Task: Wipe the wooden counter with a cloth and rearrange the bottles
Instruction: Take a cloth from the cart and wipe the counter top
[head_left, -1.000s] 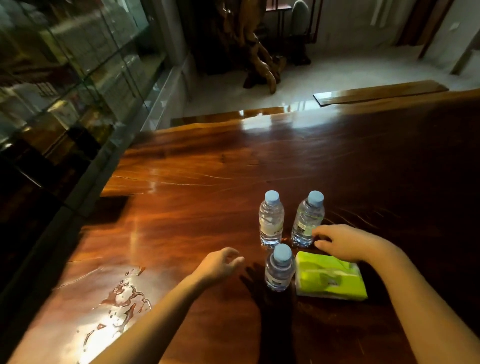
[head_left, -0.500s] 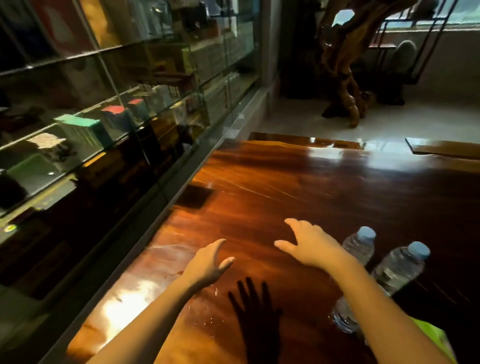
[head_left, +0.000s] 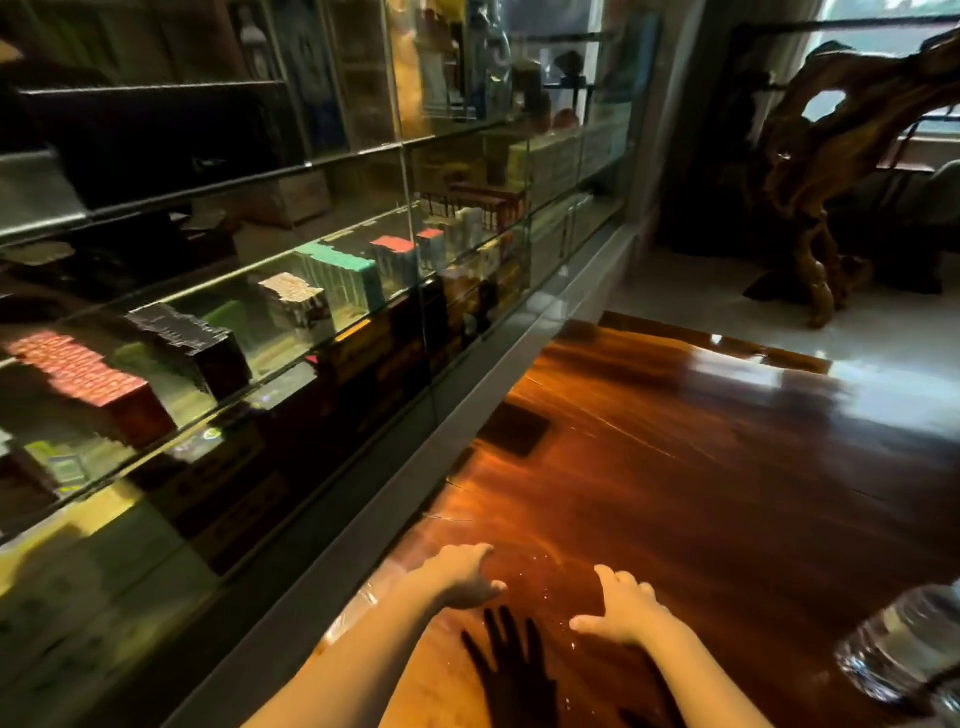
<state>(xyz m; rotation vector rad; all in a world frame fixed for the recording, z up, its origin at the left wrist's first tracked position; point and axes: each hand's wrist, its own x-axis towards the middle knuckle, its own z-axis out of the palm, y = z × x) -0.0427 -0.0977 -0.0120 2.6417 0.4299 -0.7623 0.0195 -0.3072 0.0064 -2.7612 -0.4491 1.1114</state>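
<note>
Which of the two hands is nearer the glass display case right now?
The left hand, spread open beside the counter's edge by the glass case. The right hand sits further in, toward the water bottle.

A clear plastic water bottle (head_left: 904, 649) is cut off by the right and bottom edges, blurred, its cap out of view. Both bare forearms run off the bottom edge. The glossy reddish-brown wooden tabletop (head_left: 727, 493) continues past the right and bottom edges, streaked with motion blur. Behind the glass display cabinet (head_left: 311, 312), the stacked coloured boxes (head_left: 337, 275) are smeared by reflections, their print too small to read. The dark gnarled wooden root sculpture (head_left: 831, 171) is clipped by the right edge.
</note>
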